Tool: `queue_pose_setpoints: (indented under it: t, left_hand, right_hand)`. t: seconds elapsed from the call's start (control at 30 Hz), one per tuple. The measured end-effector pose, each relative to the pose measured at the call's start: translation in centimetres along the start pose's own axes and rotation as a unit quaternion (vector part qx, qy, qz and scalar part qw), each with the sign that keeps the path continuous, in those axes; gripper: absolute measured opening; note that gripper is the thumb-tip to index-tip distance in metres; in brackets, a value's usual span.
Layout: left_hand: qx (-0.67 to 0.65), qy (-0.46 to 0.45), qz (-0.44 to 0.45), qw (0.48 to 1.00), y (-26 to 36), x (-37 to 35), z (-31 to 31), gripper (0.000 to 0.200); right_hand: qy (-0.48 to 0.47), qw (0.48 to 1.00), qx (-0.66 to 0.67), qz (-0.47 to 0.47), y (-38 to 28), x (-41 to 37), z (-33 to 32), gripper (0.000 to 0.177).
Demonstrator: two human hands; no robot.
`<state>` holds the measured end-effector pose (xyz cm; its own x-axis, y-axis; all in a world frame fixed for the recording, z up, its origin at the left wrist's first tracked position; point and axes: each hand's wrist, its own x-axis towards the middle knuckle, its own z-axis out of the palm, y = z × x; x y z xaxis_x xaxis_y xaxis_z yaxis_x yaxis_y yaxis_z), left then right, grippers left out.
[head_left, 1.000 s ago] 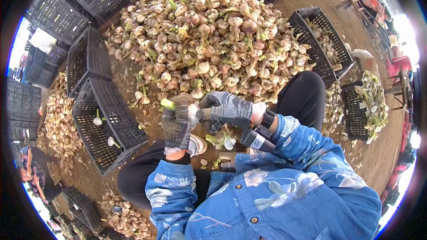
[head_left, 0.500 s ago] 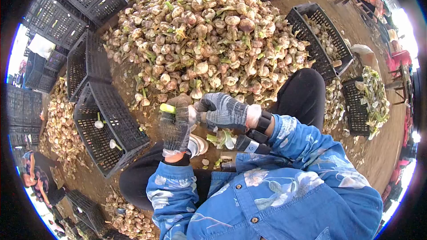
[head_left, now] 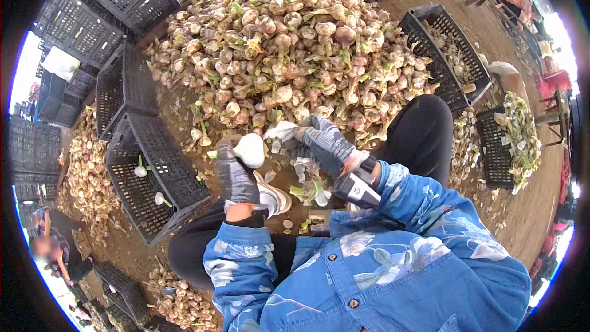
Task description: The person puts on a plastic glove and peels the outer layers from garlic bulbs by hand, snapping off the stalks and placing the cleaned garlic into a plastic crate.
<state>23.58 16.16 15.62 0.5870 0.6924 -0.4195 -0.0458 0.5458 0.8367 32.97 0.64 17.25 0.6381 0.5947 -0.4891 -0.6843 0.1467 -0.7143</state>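
Left hand (head_left: 236,175) holds garlic bulb (head_left: 250,150) on its side facing right hand (head_left: 324,146). Right hand, just apart, pinches white peel (head_left: 282,130), blurred.

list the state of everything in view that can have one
Grey-gloved left hand, holding a round white garlic bulb
That bulb, no stem showing
Grey-gloved right hand, blurred, grip on white scrap unclear
Nearest black plastic crate at left, uncovered, two white stemmed bulbs inside
Black plastic crate at upper right, partly filled with garlic
Large brownish garlic mound, heaped loose
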Motion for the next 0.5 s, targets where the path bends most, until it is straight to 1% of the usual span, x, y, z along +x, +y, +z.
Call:
queue_pose_setpoints:
  t: [0.03,0.07,0.1,0.13,0.17,0.2,0.23,0.27,0.3,0.33,0.37,0.4,0.43,0.47,0.5]
  left_hand:
    - [-0.055,0.035,-0.034,0.997,1.0,-0.2,0.6,0.026]
    - [-0.056,0.032,-0.061,0.996,1.5,-0.3,0.4,0.024]
    - [-0.084,0.043,-0.075,0.993,1.5,-0.3,0.3,0.023]
    - [-0.111,0.053,-0.091,0.988,1.4,-0.4,0.2,0.022]
    - [-0.111,0.053,-0.091,0.988,1.2,-0.2,-0.1,0.022]
    - [-0.118,0.000,-0.109,0.987,1.0,0.1,-0.5,0.021]
    - [-0.124,-0.052,-0.128,0.983,1.0,0.1,-0.6,0.021]
    - [-0.123,-0.053,-0.128,0.983,0.8,-0.2,-0.6,0.021]
    - [-0.042,-0.112,-0.060,0.991,0.8,-0.6,-0.5,0.021]
    - [0.039,-0.170,0.011,0.985,1.0,-0.8,-0.3,0.022]
    - [0.042,-0.178,0.029,0.983,1.2,-0.9,-0.1,0.022]
    - [0.043,-0.178,0.028,0.983,1.2,-0.8,-0.3,0.022]
    - [-0.003,-0.178,0.010,0.984,1.1,-0.5,-0.6,0.020]
    - [-0.049,-0.175,-0.007,0.983,0.7,-0.2,-1.0,0.019]
    - [0.204,-0.147,0.236,0.939,-1.0,0.2,-1.4,0.019]
  right_hand:
    - [-0.029,0.990,-0.138,-0.028,-0.6,-0.4,-0.2,0.020]
    - [-0.059,0.958,-0.274,-0.059,-1.1,-0.5,-0.1,0.023]
    - [-0.059,0.958,-0.274,-0.059,-1.3,-0.4,0.1,0.023]
    - [-0.086,0.910,-0.343,-0.217,-1.3,-0.3,0.2,0.031]
    - [-0.110,0.831,-0.401,-0.368,-1.4,-0.2,0.4,0.039]
    - [-0.109,0.832,-0.401,-0.368,-1.8,-0.1,0.5,0.039]
    - [-0.152,0.818,-0.416,-0.366,-2.4,0.0,0.8,0.047]
    - [-0.195,0.803,-0.430,-0.364,-3.0,0.1,1.1,0.055]
    - [-0.224,0.779,-0.446,-0.379,-3.5,0.1,1.4,0.043]
    - [-0.223,0.780,-0.445,-0.380,-4.2,-0.1,2.0,0.043]
    - [-0.224,0.840,-0.445,-0.216,-5.0,-0.4,2.8,0.043]
    - [-0.219,0.875,-0.430,-0.044,-5.3,-0.7,3.3,0.044]
    - [-0.215,0.920,-0.327,0.025,-5.0,-1.1,3.6,0.046]
    - [-0.216,0.920,-0.327,0.026,-4.2,-1.0,3.5,0.046]
    - [-0.259,0.923,-0.284,0.028,-3.1,-0.5,3.0,0.045]
